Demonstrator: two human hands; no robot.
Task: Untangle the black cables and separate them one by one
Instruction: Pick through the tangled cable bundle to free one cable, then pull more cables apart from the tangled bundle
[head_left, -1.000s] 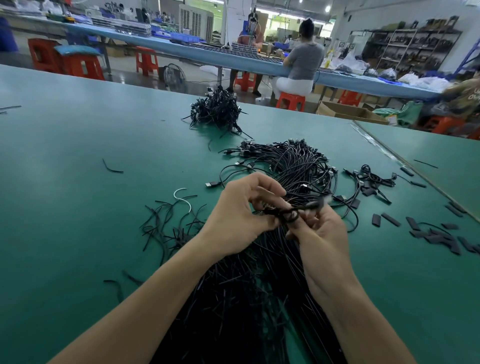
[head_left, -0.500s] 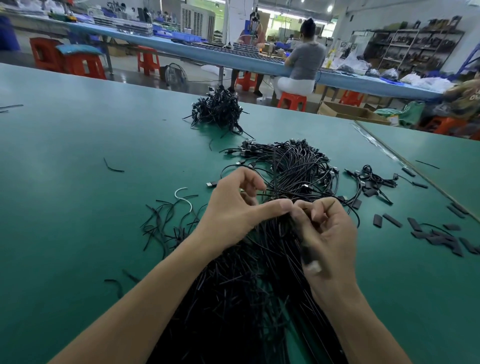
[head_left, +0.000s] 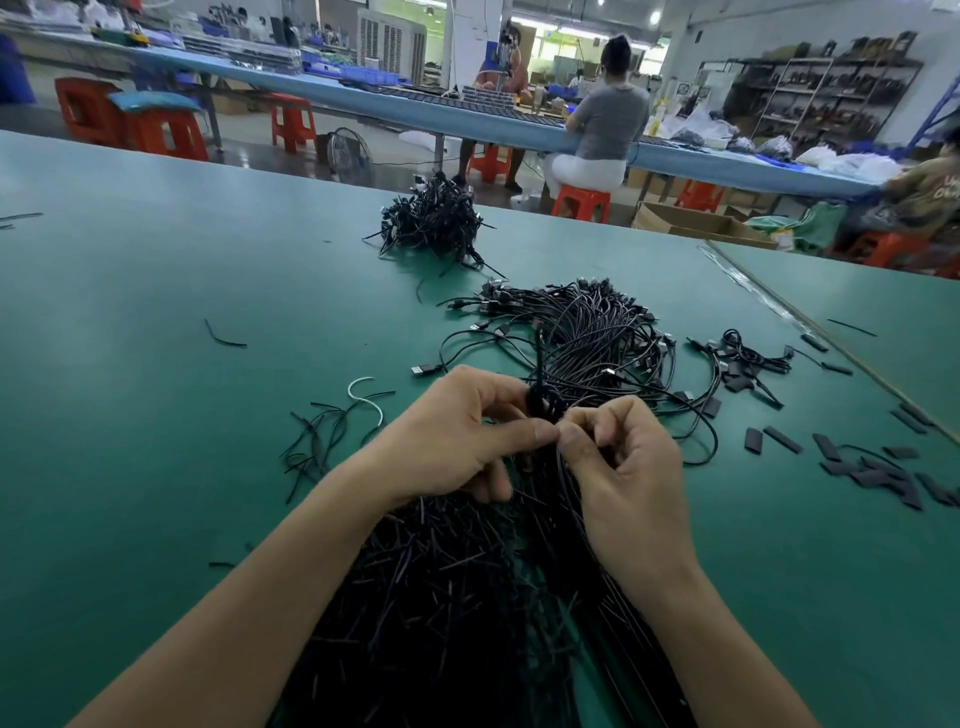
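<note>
On the green work table (head_left: 156, 374), a broad heap of black cables (head_left: 441, 597) fills the near centre and runs under both forearms. Beyond it lies a looser pile of USB-ended cables (head_left: 597, 332), and farther off a tied bundle (head_left: 436, 218). The left hand (head_left: 452, 441) and right hand (head_left: 628, 467) meet above the heap, thumbs tip to tip, fingers curled narrow, both pinching a small knotted coil (head_left: 543, 406). The coil sits just on the far side of the fingertips, between the two hands and equally near each. One strand (head_left: 539, 358) stands up from it, its long axis pointing away from the person. Judgement: the freeing pull would run along that strand (which hand leads cannot be told).
</note>
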